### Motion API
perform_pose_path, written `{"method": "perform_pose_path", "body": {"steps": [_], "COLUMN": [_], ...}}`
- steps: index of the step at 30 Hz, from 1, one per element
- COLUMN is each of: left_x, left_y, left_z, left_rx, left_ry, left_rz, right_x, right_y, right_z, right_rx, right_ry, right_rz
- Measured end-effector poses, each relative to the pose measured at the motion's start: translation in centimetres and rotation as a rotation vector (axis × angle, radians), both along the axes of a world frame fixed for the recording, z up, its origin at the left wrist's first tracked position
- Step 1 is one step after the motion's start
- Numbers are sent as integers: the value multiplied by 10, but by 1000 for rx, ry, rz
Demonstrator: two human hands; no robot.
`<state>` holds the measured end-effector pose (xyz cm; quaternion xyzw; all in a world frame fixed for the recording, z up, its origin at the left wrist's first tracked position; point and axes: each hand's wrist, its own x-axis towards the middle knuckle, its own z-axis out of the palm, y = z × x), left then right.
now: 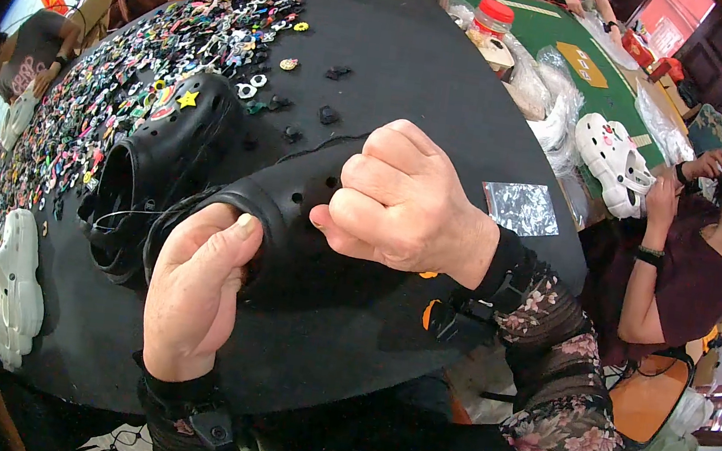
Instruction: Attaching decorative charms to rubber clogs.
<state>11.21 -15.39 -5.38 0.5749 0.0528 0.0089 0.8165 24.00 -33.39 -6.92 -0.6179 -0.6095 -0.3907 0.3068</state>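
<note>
A black clog (pixel 290 217) with round holes is held up in front of me. My left hand (pixel 202 274) grips it at the opening, thumb on the rim and fingers inside. At the clog's side my right hand (pixel 409 204) is closed in a fist. A thin black cord (pixel 328 141) runs up to that fist; whether the fingers hold it is hidden. To the left lies a second black clog (pixel 179 131) with a yellow star charm (pixel 187 99), a rainbow charm (pixel 162 102) and black cords.
Many small colourful charms (pixel 129 62) cover the table's left side. A white clog (pixel 14 287) lies at the left edge, a silvery plastic packet (pixel 521 209) at the right. Several black bows (pixel 328 115) lie beyond. A person on the right handles a white clog (pixel 612 166).
</note>
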Motion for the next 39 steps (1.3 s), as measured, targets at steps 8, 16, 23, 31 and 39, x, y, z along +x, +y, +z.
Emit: {"method": "perform_pose_path", "body": {"steps": [8,16,23,31,39], "left_x": [-1,-2,1,2,-3], "left_y": [-3,-2,-3,-6,-1], "left_z": [5,0,3,3,8], "left_rx": [-22,-10,-3,-17,-20], "left_ry": [16,-1,-9,1,-1], "left_rz": [-2,21,-5,-29,-85], "right_x": [-2,-4,-1,-3,-10], "right_y": [0,-1,1,-2,-5], "right_z": [3,7,2,4,12], "right_rx": [-43,-68,-28,-75,-146], "right_ry": [3,-34,-26,-61,-28], "right_rz": [-10,1,11,-71,-139]}}
